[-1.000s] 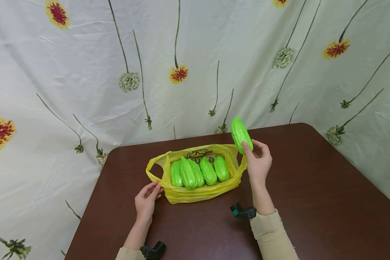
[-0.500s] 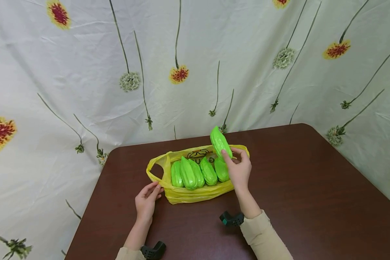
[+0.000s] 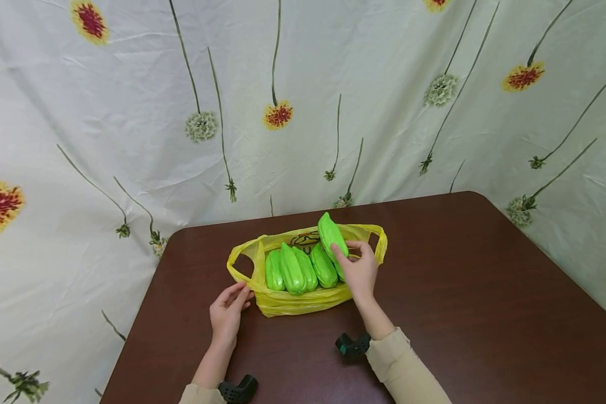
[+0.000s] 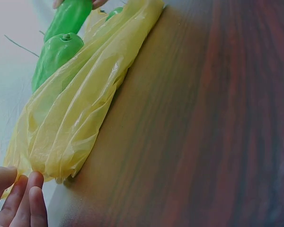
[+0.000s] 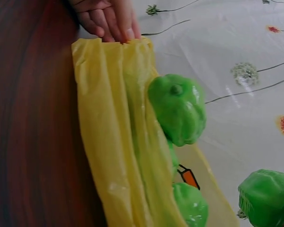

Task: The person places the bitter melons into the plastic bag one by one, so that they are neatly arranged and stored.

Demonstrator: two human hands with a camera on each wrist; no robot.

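On the table lies a yellow plastic bag [image 3: 303, 306], its mouth open, with a row of glossy bright green, ridged vegetables [image 3: 292, 270] inside. My left hand [image 3: 226, 310] pinches the bag's near left edge between thumb and fingers, as the left wrist view also shows. Over the right part of the opening, my right hand [image 3: 361, 274] holds another green vegetable [image 3: 331, 234] by its lower end, its pointed tip up. The right hand hides much of the rightmost vegetable in the bag. In the right wrist view, the held vegetable [image 5: 265, 196] is at the lower right.
The dark brown wooden table [image 3: 464, 292] extends to the right and in front of the bag. Behind it hangs a white cloth [image 3: 303, 112] with printed flowers. Each wrist wears a black camera band [image 3: 352, 344].
My right hand has moved left and down with the green vegetable, from beyond the bag's right handle to over its opening. The left hand has stayed at the bag's edge.
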